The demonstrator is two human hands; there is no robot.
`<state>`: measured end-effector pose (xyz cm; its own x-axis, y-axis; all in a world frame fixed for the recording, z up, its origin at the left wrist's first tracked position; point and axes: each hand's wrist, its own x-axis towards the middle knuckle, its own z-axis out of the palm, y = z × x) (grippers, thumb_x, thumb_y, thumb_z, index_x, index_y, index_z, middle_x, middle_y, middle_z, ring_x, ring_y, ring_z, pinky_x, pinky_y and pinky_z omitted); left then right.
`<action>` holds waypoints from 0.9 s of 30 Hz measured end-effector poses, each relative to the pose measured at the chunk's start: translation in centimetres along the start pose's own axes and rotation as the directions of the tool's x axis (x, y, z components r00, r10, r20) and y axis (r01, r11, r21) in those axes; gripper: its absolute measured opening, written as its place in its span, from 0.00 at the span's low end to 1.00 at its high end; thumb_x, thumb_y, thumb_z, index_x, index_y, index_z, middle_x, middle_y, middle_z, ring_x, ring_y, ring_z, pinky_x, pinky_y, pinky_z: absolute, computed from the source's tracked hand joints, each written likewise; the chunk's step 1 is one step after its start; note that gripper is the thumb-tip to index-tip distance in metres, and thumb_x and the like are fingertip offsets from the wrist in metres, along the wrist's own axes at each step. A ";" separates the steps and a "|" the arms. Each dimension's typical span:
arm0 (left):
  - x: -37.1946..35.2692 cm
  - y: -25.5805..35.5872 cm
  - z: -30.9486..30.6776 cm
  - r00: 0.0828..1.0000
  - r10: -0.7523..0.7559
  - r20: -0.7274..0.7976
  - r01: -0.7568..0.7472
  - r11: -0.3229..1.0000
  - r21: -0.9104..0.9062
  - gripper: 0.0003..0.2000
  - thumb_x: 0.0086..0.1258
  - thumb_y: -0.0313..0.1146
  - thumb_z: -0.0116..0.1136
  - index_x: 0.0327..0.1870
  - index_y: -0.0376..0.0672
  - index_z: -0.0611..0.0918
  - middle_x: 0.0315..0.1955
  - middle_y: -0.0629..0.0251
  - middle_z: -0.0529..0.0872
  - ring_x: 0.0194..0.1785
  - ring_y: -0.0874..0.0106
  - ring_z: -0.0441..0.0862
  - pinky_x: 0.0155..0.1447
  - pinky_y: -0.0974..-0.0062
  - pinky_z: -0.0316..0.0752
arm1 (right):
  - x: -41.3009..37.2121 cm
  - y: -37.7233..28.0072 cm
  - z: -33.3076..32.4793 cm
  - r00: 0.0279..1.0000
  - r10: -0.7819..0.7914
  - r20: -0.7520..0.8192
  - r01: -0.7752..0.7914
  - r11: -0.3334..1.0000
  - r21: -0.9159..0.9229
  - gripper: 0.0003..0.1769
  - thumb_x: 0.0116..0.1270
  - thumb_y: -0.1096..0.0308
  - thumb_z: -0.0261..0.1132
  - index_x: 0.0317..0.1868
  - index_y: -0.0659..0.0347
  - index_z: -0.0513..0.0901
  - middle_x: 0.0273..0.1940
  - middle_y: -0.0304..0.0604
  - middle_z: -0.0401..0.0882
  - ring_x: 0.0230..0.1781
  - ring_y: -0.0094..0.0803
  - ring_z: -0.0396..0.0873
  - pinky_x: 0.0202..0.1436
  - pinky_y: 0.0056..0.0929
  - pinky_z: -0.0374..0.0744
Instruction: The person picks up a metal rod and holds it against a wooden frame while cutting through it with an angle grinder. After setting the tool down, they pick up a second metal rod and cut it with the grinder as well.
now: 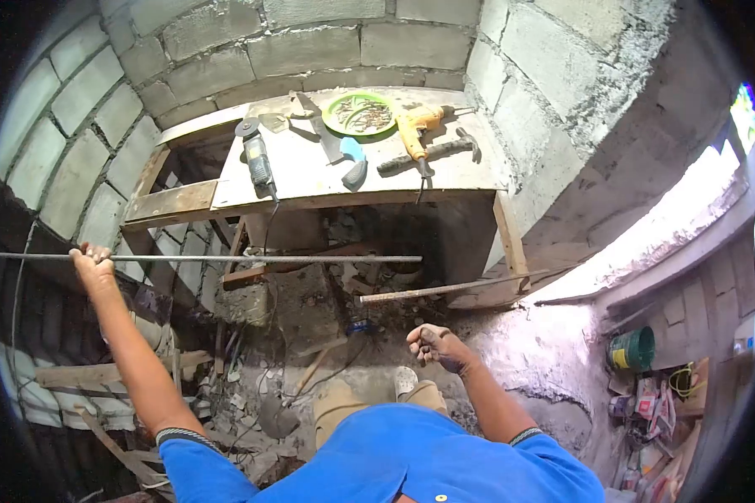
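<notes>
Enclosed by block walls (361, 50) ahead of the left grip (94, 254) and right grip (432, 345), and to either side. Facing a desk (306, 174) well beyond the right grip, raised over ground strewn with rubble (235, 401).

Holding a rod (268, 258) off to the left, with the left grip wrapped tight round it. Clasped near its left end, leaving a short stretch outward of the left grip and a far longer one reaching inward, to the right. Running crosswise, almost level, roughly along the desk's front edge. Ending, unheld, about straight ahead of the right grip and well apart from it; unclear whether touching anything there.

Faced too with a second rod (445, 290), lying nearer to the right grip than to the left, apart from both. Starting ahead and slightly left of the right grip, then slanting away rightward, past the foot of the desk's leg (512, 239).

Half-curled at the right grip, with nothing seen in it; cannot tell whether pressed together or loosely cupped.

Seeing on the desk a grinder (257, 159) ahead and right of the left grip, then, ahead and slightly left of the right grip, a tray (325, 116) and a drill (418, 126).
</notes>
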<state>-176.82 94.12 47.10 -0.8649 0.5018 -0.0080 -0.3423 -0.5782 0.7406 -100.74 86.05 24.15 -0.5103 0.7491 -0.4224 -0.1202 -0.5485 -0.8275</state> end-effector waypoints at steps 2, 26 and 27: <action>0.5 -2.2 -0.3 1.000 0.020 0.014 -0.019 0.999 -0.038 0.20 0.79 0.51 0.48 0.32 0.43 0.78 0.15 0.72 0.64 0.14 0.74 0.57 0.21 0.73 0.52 | 1.1 0.7 -0.5 1.000 0.017 0.019 -0.017 1.000 -0.025 0.23 0.79 0.47 0.59 0.51 0.61 0.80 0.36 0.35 0.81 0.33 0.19 0.78 0.33 0.20 0.78; -3.3 -34.0 10.1 0.893 -0.413 -0.177 0.377 0.903 -0.207 0.25 0.81 0.61 0.37 0.34 0.48 0.72 0.14 0.74 0.63 0.15 0.74 0.60 0.19 0.75 0.56 | -7.9 15.7 1.1 0.755 0.256 -0.603 -0.637 0.503 -0.584 0.28 0.72 0.42 0.60 0.40 0.64 0.86 0.32 0.55 0.86 0.34 0.50 0.83 0.41 0.49 0.79; -3.7 -34.8 10.6 0.892 -0.412 -0.186 0.372 0.902 -0.218 0.25 0.81 0.61 0.36 0.34 0.49 0.72 0.14 0.74 0.63 0.15 0.75 0.60 0.19 0.75 0.56 | -8.8 19.7 -0.8 0.737 0.249 -0.628 -0.652 0.507 -0.564 0.31 0.71 0.40 0.60 0.38 0.65 0.87 0.30 0.53 0.86 0.29 0.47 0.82 0.37 0.46 0.79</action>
<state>-157.80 119.17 28.47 -0.6983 0.5667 -0.4373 -0.7106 -0.4756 0.5185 -97.89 68.97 11.28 0.1289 0.6488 -0.7500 0.7518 -0.5571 -0.3528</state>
